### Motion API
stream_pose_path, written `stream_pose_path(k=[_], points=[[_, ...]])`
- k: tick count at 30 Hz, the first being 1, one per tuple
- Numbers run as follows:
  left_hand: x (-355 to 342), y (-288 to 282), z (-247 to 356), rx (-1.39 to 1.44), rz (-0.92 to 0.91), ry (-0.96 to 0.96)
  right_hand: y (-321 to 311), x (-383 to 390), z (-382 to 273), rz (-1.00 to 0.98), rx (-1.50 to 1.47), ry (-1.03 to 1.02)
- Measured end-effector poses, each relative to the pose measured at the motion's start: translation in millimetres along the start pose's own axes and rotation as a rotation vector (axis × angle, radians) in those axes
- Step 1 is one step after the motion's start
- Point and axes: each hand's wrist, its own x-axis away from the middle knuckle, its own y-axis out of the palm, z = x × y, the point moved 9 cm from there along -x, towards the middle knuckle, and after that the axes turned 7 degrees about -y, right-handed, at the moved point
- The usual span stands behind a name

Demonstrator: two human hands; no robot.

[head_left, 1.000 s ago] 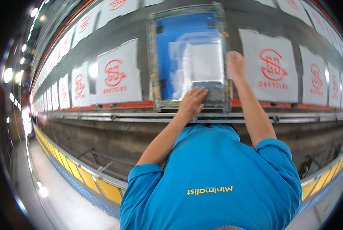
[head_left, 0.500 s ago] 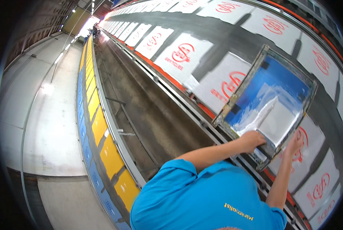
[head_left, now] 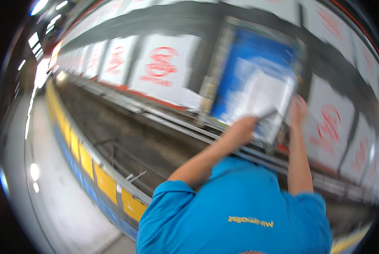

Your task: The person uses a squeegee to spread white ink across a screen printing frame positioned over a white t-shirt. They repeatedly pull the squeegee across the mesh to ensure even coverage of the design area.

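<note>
Both hands are gripping the near end of the blue screen frame (head_left: 257,76), left hand (head_left: 242,127) and right hand (head_left: 297,111) spread apart, probably keeping it level over the white printed sheets (head_left: 164,67).

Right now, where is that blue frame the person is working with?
In the head view, the blue frame sits upper right on the long table, between two white printed sheets, with the left hand and right hand at its near edge.
</note>
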Motion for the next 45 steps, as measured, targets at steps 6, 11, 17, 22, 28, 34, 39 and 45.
stream_pose_path(k=[6,11,17,22,28,34,39,45], points=[[-8.0,-64.0,11.2,-0.082,0.341,-0.128,-19.6,6.6,-23.1,0.018,0.013,0.265],[-49.7,-69.5,-22.2,-0.274,0.421,-0.251,-10.9,15.0,-17.0,-0.001,-0.056,0.350],[-100.7,-54.6,-8.8,-0.421,0.331,-0.244,-14.4,18.7,-20.8,0.014,-0.030,0.373],[-142.5,-45.8,18.8,-0.436,0.273,-0.123,-13.3,16.9,-21.3,0.015,-0.021,0.369],[-168.9,-32.8,62.5,-0.420,-0.061,0.176,-13.5,13.6,-23.8,-0.033,-0.023,0.415],[-240.0,-28.1,77.8,-0.623,-0.141,0.377,-12.0,12.5,-24.7,-0.065,-0.009,0.409],[-252.9,-34.2,81.0,-0.676,-0.311,0.236,-20.3,-2.7,-28.1,0.059,0.208,0.154],[-252.7,-32.8,61.8,-0.786,-0.241,0.166,28.1,-84.4,-143.3,-0.392,0.285,-0.529]])
